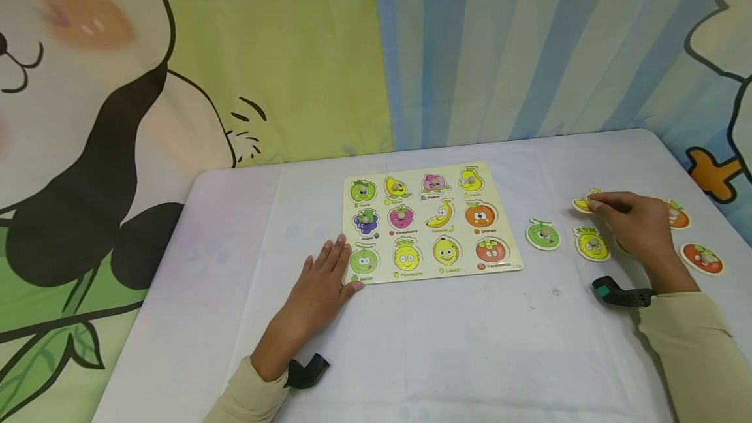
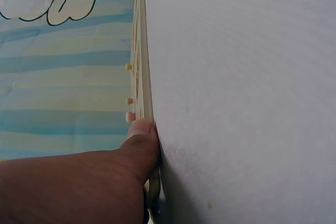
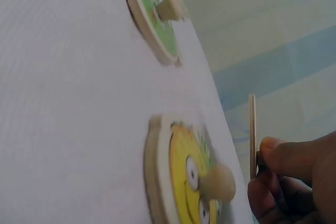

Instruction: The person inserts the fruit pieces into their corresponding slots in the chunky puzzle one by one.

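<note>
Left hand (image 1: 316, 292) flat, touching board (image 1: 427, 248), right hand (image 1: 639, 226) pinching yellow piece (image 1: 581, 205)

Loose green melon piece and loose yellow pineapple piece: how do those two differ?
Colour: the melon piece is green, while the pineapple piece is mostly yellow.
Outline: the melon piece is rounded with a thin stem on top; the pineapple piece has a spiky leaf crown.
Place: the melon piece lies nearer the puzzle board, the pineapple piece nearer the right hand.
Both have a knob and a printed face.
</note>
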Tool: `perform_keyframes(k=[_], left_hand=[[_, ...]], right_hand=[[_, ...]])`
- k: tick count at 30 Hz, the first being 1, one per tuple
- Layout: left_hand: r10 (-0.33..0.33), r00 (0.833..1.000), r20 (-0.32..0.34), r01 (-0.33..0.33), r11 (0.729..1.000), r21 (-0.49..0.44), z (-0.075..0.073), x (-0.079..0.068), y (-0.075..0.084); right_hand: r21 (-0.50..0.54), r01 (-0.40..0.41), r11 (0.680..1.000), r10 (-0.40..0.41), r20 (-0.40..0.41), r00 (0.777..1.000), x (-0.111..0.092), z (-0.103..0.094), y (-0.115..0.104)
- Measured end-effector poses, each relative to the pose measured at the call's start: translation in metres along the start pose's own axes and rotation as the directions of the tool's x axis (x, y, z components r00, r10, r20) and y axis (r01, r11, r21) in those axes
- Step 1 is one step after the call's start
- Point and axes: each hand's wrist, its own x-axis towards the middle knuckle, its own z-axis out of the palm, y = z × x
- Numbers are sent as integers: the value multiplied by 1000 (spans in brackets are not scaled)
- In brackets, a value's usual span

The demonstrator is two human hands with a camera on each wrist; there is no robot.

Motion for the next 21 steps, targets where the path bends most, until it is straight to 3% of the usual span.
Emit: perform_keyframes(k=[8,16,21], left_hand=[[0,1000,-8,0,1000,-4,1,-1,-1],[-4,1000,-4,4,1000,-9,0,-2,0],[-2,1000,-1,2,1000,2,0,-1,0]], right_hand=[[86,30,996,-30,9,999,-2,10,-24],[107,95,990,-99,28,995,-11,25,-44],[137,94,986,-101,45,994,-13,37,-55]])
